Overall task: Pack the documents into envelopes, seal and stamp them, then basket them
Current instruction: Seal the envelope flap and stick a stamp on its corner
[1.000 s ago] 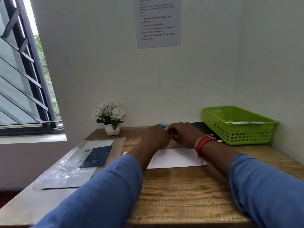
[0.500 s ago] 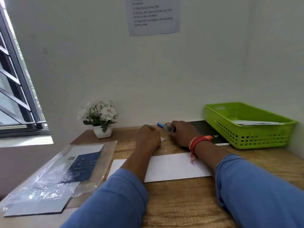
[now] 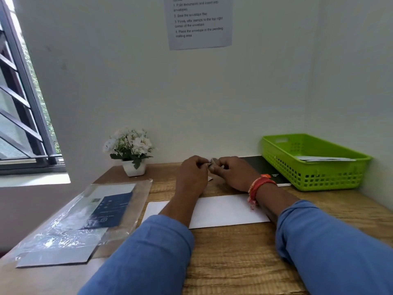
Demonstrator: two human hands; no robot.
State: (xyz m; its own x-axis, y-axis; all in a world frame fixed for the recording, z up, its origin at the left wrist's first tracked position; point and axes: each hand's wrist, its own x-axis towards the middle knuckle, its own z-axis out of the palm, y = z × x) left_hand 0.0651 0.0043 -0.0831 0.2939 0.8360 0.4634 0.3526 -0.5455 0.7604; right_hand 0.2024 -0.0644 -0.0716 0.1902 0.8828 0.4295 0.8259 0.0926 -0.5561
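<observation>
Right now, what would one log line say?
both hands: left hand and right hand pinch small item | white envelope: flat on desk | green basket: holds envelope

A wooden surface [image 3: 244,258] is carrying a white envelope [image 3: 221,210], a green basket [image 3: 331,179] (paper inside), a black booklet [image 3: 263,169], a potted flower [image 3: 133,152] and plastic-wrapped papers [image 3: 80,222] at its left edge.

The basket [image 3: 331,177] is bright lime green, its wall a grid of small square holes. A plain white envelope [image 3: 223,209] lies on the brown, wood-grained desk [image 3: 234,258]. Both sleeves [image 3: 148,252] are mid-blue, and a red-orange thread band [image 3: 258,185] circles the right wrist. White flowers [image 3: 129,143] with dark green leaves stand in a white pot. The booklet [image 3: 263,169] is black; the wrapped card [image 3: 110,209] is navy.
</observation>
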